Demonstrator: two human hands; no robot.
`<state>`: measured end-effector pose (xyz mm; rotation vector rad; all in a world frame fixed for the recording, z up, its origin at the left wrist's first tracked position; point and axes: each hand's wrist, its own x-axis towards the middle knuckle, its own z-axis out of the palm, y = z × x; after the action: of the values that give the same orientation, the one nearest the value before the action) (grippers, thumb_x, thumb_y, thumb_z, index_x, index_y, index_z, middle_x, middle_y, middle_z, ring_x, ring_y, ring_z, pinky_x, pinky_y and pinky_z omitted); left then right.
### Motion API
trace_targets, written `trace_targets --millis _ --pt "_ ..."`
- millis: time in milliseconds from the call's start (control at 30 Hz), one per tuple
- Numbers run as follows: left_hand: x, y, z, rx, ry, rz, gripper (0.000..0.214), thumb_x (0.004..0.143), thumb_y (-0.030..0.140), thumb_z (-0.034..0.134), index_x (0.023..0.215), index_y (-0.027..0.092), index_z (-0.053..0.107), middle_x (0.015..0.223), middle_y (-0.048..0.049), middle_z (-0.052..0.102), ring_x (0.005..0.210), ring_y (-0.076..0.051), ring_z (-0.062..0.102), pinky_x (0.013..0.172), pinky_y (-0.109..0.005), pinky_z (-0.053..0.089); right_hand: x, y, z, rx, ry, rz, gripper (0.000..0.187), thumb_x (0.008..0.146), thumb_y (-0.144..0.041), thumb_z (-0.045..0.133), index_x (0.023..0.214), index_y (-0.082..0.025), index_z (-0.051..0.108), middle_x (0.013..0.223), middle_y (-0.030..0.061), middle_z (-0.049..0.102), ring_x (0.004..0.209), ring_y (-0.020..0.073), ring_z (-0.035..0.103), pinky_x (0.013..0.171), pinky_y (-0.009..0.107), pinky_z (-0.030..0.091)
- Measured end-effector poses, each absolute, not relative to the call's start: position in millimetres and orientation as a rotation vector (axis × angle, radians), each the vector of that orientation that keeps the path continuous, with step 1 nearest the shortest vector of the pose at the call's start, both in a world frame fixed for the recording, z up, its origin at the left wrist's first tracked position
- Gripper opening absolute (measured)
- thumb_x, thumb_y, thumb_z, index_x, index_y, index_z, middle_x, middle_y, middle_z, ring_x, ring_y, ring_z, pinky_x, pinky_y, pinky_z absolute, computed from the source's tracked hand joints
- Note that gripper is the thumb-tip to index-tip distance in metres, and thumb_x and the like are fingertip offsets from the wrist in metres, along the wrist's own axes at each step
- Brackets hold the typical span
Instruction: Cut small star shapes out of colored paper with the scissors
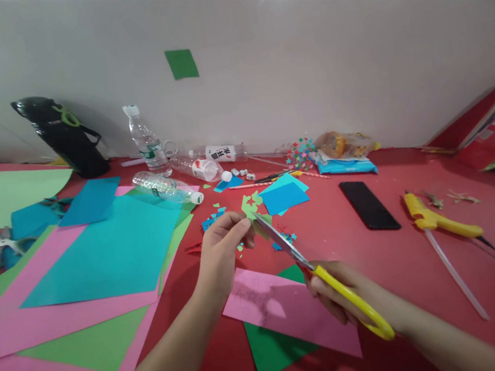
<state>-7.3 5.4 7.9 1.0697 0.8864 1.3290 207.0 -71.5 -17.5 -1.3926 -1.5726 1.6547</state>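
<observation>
My left hand [221, 245] pinches a small light-green paper piece [250, 207] above the red table [403, 256]. My right hand [342, 298] grips yellow-handled scissors [328, 278], whose blades reach up to the green piece and close on it. Below the hands lie a pink paper strip [286, 311] and a dark green sheet [273, 349]. Tiny blue and green clippings are scattered around the scissor tips.
Large pink, green and blue paper sheets [101, 253] cover the left. Plastic bottles [147, 141], a black bag [65, 133], a black phone [368, 205], a yellow glue gun [439, 221], a blue square [283, 196] and a snack packet [343, 148] lie about. A white wall [306, 74] stands behind.
</observation>
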Motion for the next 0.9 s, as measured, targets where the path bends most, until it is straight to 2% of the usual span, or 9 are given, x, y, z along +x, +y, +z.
trace_targets --millis 233,900 --pt "-7 5 8 1.094 0.899 1.367 0.014 0.080 0.020 0.063 0.066 0.017 0.059 0.057 0.0025 0.058 0.052 -0.008 0.050 0.055 -0.020 0.041 206 -71 -16 -1.353 -1.580 1.649 0.050 0.084 -0.069 0.051 0.076 -0.020 0.049 0.043 -0.0092 0.041 0.037 0.0063 0.033 0.039 0.019 0.027" --pt "-7 4 5 1.187 0.965 1.416 0.011 0.080 0.020 0.061 0.069 0.018 0.061 0.059 0.0032 0.057 0.053 -0.008 0.051 0.054 -0.021 0.042 203 -71 -7 -1.387 -1.491 1.718 0.042 0.084 -0.061 0.053 0.071 -0.021 0.046 0.040 -0.0105 0.038 0.034 0.0059 0.030 0.037 0.019 0.025"
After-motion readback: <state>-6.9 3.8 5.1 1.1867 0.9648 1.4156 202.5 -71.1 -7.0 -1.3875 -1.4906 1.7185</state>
